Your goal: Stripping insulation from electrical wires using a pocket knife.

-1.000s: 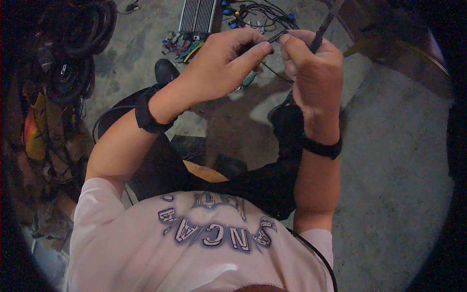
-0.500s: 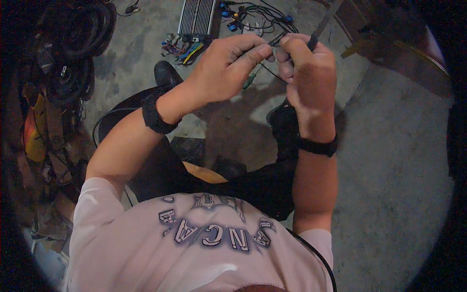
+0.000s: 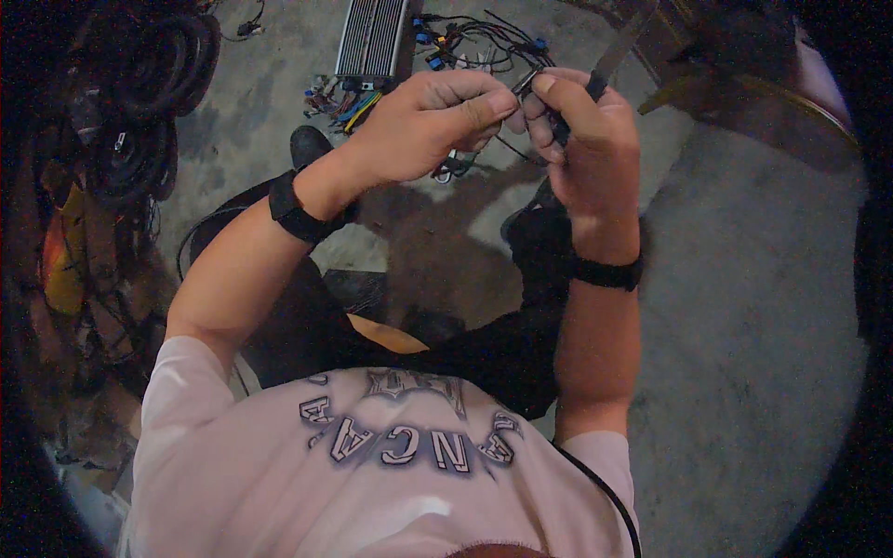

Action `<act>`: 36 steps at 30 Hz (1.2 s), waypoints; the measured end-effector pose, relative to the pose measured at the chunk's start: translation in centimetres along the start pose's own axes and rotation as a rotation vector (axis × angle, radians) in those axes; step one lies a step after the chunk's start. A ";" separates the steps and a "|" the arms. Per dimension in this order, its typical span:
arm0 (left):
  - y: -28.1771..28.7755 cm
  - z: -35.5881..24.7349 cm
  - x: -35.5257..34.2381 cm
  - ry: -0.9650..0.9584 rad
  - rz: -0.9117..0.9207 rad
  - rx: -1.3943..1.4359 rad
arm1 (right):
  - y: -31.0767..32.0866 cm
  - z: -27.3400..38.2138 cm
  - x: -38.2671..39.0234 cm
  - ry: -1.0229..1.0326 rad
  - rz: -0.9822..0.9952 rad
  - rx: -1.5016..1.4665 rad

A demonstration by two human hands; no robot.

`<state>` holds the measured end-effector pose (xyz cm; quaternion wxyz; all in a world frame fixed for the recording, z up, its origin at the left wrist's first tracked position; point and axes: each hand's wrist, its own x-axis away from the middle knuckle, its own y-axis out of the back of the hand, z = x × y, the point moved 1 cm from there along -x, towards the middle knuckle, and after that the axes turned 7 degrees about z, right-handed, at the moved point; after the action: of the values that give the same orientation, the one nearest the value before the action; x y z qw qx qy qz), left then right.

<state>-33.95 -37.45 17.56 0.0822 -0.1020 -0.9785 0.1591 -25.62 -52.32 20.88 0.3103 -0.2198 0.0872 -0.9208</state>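
Note:
My left hand (image 3: pixel 433 126) is closed in a pinch, thumb against forefinger, on a thin dark cable (image 3: pixel 526 80). Just beside it, nearly touching, my right hand (image 3: pixel 595 139) is wrapped round the black handle of a knife (image 3: pixel 614 58). The grey blade slants up and away to the right. My right thumb and forefinger also meet the dark cable. Below my left fingers hangs a small green piece (image 3: pixel 459 166) with something shiny by it, too small to make out. The cable's exact end is hidden by my fingers.
Ahead on the concrete floor lies a silver finned metal box (image 3: pixel 372 42) with coloured wires (image 3: pixel 358 107). Right of it is a tangle of black cables (image 3: pixel 488 35) with blue connectors. Dark tyres (image 3: pixel 172 65) and clutter fill the left side. A wooden piece (image 3: pixel 721 95) stands far right.
Both hands have shifted slightly left. My fingers have turned a little, showing more of the dark cable and the knife's handle between them. The green piece hangs lower and further left.

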 end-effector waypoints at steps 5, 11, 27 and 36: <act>0.1 -0.3 -0.2 -0.025 0.047 0.009 | -0.3 0.4 0.2 0.040 -0.034 0.004; 0.6 -0.2 -0.7 0.041 0.147 0.290 | 0.1 0.3 -0.1 0.070 -0.011 -0.030; 1.2 -0.5 -0.1 -0.018 0.186 0.445 | -1.7 1.2 -0.2 0.000 0.023 -0.099; 1.5 -0.9 0.4 0.057 0.264 0.504 | -1.5 1.2 0.4 0.102 0.001 0.073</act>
<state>-33.90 -35.65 18.00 0.1111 -0.2093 -0.8838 0.4035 -26.17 -51.46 22.50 0.3136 -0.1610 0.0693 -0.9332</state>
